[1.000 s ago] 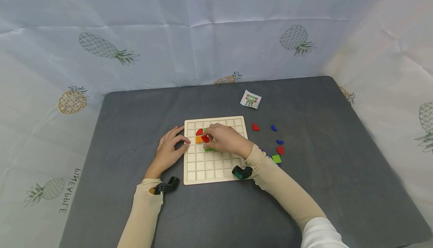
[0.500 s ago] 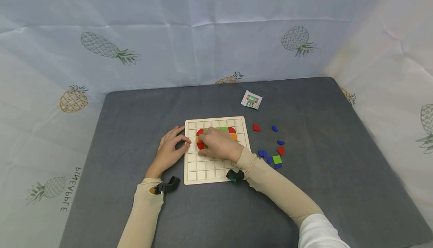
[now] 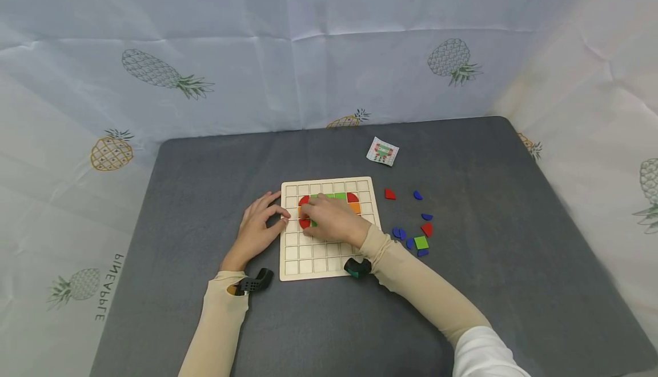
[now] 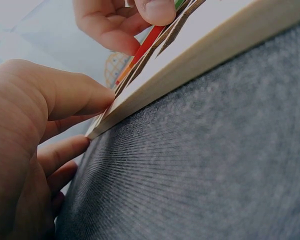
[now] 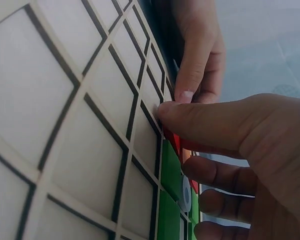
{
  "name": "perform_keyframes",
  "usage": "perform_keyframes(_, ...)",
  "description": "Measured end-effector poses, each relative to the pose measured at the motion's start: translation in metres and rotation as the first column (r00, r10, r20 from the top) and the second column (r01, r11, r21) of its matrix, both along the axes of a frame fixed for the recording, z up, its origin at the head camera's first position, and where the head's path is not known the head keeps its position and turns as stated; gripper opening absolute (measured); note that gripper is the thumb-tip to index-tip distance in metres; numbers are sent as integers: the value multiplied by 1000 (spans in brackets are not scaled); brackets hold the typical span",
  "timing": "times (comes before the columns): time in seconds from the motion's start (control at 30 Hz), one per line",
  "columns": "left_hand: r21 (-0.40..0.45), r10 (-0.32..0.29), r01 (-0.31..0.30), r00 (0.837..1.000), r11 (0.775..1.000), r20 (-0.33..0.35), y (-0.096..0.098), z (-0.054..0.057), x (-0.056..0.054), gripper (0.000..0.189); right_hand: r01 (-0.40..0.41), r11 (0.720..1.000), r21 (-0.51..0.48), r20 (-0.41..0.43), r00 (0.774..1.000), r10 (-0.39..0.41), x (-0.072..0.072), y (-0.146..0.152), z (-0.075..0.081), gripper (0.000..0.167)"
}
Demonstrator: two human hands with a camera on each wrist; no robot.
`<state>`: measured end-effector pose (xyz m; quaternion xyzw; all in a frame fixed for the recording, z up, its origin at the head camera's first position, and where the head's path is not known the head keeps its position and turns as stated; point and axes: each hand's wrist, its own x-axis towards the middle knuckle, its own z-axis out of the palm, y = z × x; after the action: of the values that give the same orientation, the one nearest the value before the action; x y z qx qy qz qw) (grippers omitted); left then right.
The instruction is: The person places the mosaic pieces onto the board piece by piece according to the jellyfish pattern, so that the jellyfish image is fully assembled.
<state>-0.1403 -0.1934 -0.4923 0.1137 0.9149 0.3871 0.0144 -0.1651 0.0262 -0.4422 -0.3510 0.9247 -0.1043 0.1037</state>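
Fingers of my left hand rest at the left edge of a pale wooden grid board, steadying it. In the left wrist view, fingertips touch its top and side. My right hand bends over the board, thumb and index finger at a red quarter-circle piece lying in a cell. The right wrist view shows the thumb tip beside that red piece, with green pieces and a round pale piece nearby. Red corner, orange and green pieces lie in the grid, partly hidden by the hand.
Right of the board lie loose red quarter-circles, a green square and several blue half-round pieces. A printed pattern card lies behind the board on the dark grey table. Patterned cloth hangs behind.
My right hand has moved slightly left and down with the red quarter-circle, which now lies in a cell below the orange piece. My left hand has stayed at the board's edge.
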Motion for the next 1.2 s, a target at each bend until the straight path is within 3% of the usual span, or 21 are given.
perform_keyframes(0.5,-1,6,-6,1000,1000,-6,0,-4,0,6,-1,1000,-26,50,999,3,-1,5,0,28)
perform_keyframes(0.67,-5,9,-9,1000,1000,-11,1,-4,0,5,34,999,-40,91,995,-30,-1,15,6,29)
perform_keyframes(1.07,-6,12,-12,1000,1000,-1,0,-3,1,7,115,982,-148,91,991,-102,-7,48,24,27)
perform_keyframes(1.2,-4,-4,4,1000,1000,-14,-1,-4,1,15,143,974,-177,110,986,-125,-8,64,30,30)
